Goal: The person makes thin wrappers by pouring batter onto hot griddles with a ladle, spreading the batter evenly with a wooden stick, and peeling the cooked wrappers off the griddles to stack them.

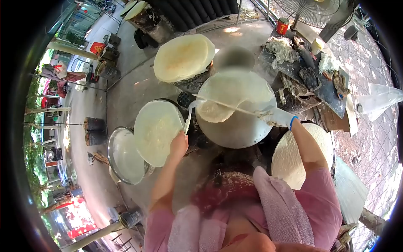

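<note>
A: Which step is in hand?

B: Spreading, I'd judge: a thin pale layer [235, 82] covers the far part of the round griddle [239, 136], while the near part shows bare metal. A rounded pale lump [216, 113] lies toward the griddle's left side

A: What would the next move call for?

B: Light, level pressure, I think, so the layer neither tears nor bunches up; the lump looks soft and could drag

A: How is each grip?

B: The right hand [275, 116], covered in something pale, perhaps a glove, seems closed on the near end of a wooden stick [231, 106], which slants across above the griddle; its separate fingers are hard to make out. The left hand [179, 145] is closed around a pale tool [188, 119] at the griddle's left edge

A: And beside that?

B: A round pale sheet [157, 132] lies just left of the left hand, and a wide vessel of pale batter [302, 151] stands below the right forearm
</note>
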`<control>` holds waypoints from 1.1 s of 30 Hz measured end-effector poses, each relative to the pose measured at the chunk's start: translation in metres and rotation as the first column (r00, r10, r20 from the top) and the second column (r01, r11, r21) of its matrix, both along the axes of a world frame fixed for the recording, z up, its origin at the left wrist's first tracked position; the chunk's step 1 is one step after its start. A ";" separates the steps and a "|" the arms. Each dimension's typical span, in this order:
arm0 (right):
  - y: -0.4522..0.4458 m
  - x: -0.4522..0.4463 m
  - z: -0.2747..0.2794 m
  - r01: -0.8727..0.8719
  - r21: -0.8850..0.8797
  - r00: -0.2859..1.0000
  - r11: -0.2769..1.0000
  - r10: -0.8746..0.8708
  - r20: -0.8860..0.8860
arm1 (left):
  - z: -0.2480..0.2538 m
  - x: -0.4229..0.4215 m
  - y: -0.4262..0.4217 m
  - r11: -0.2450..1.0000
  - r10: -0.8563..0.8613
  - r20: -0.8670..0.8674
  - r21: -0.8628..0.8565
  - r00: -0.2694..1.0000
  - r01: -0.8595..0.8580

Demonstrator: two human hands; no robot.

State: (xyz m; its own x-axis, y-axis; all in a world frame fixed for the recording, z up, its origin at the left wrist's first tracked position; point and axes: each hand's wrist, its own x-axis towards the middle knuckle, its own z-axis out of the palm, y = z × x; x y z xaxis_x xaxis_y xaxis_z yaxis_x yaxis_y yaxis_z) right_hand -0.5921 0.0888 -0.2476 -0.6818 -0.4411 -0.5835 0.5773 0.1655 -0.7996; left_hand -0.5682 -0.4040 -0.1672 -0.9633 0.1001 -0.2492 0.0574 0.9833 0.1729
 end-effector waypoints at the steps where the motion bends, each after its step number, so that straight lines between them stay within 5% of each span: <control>1: -0.008 0.006 0.019 -0.079 0.063 0.995 0.995 0.074 0.073 | -0.003 0.013 -0.011 0.999 -0.047 -0.047 0.011 0.998 0.047; 6: -0.009 0.081 0.070 -0.151 0.257 0.987 0.954 0.133 0.086 | 0.019 0.077 -0.021 0.995 -0.101 0.131 0.028 0.986 0.099; 9: -0.021 0.150 0.083 0.162 0.157 0.970 0.974 -0.186 0.155 | -0.006 0.107 -0.019 0.990 -0.111 0.220 0.106 0.969 0.089; 10: -0.033 0.176 0.066 0.290 -0.060 0.954 0.955 -0.284 0.097 | -0.007 0.113 -0.012 0.985 -0.130 0.220 0.139 0.967 0.101; 12: -0.085 0.211 0.078 0.655 -0.291 0.705 0.697 -0.427 0.566 | 0.000 0.114 -0.020 0.946 -0.212 0.231 0.294 0.950 0.140; 14: -0.157 0.215 0.041 0.742 -0.314 0.667 0.592 -0.608 0.430 | 0.020 0.087 -0.026 0.830 -0.330 0.219 0.530 0.918 0.172; 15: -0.189 0.202 0.051 0.740 -0.332 0.668 0.585 -0.578 0.469 | 0.049 0.076 -0.026 0.842 -0.312 0.246 0.519 0.918 0.147; 18: -0.284 0.148 0.056 0.745 -0.340 0.661 0.574 -0.562 0.498 | 0.042 0.062 -0.064 0.724 -0.185 -0.043 0.670 0.982 0.166; 19: -0.321 0.128 0.069 0.755 -0.219 0.643 0.618 -0.632 0.433 | 0.036 0.056 -0.076 0.650 -0.130 -0.244 0.711 0.961 0.268; 22: -0.403 0.087 0.033 0.696 0.134 0.698 0.705 -0.709 0.103 | 0.054 0.042 -0.112 0.626 -0.053 -0.153 0.765 0.987 0.152; 23: -0.412 0.090 0.016 0.686 0.316 0.705 0.655 -0.706 -0.067 | 0.055 0.041 -0.124 0.623 -0.043 -0.048 0.779 0.998 0.064; 25: -0.423 0.094 0.014 0.657 0.622 0.728 0.427 -0.573 -0.376 | 0.038 0.042 -0.146 0.625 -0.050 -0.117 0.771 0.992 0.123; 31: -0.360 0.150 0.029 0.711 0.651 0.578 0.265 -0.748 -0.326 | 0.014 0.069 -0.175 0.616 -0.072 -0.219 0.758 0.973 0.216; 33: -0.358 0.153 0.023 0.761 0.587 0.568 0.276 -0.722 -0.396 | 0.008 0.080 -0.182 0.597 -0.026 0.021 0.802 0.999 -0.001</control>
State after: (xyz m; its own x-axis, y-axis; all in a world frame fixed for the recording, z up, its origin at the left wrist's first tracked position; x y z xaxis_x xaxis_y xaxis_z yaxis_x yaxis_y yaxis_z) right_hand -0.4390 -0.2691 -0.2245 -0.5391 0.7404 -0.4014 0.7053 0.1364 -0.6957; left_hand -0.4886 -0.5856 -0.1593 -0.9544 0.2849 -0.0885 0.0506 0.4468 0.8932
